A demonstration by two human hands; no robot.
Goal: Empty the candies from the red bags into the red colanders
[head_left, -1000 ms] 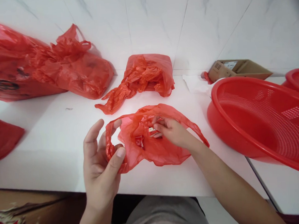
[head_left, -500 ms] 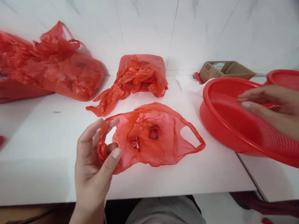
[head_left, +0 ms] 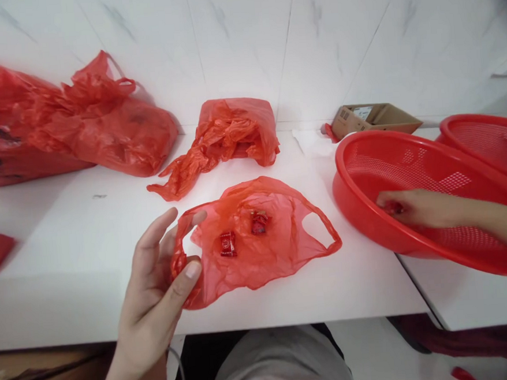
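A thin red plastic bag [head_left: 279, 257] lies spread on the white table, its right handle loop lying loose. Two small dark red wrapped packets, a left one [head_left: 228, 244] and a right one [head_left: 258, 222], rest on it. My left hand [head_left: 156, 283] has its fingers through the bag's left handle, thumb and fingers curled around the plastic. Down inside a large red perforated basket [head_left: 368, 216], my right hand [head_left: 405, 208] has its fingers curled around a small dark red item, only partly visible.
Filled red bags [head_left: 119, 130] stand against the wall at the back left, and a folded red bundle [head_left: 236, 127] at the back centre. Behind the basket are an open cardboard box [head_left: 379, 120] and a second red basket [head_left: 483, 124].
My right hand has moved down and left into the basket, and its fingers have closed. My left hand still holds the bag's handle. The view has shifted slightly.
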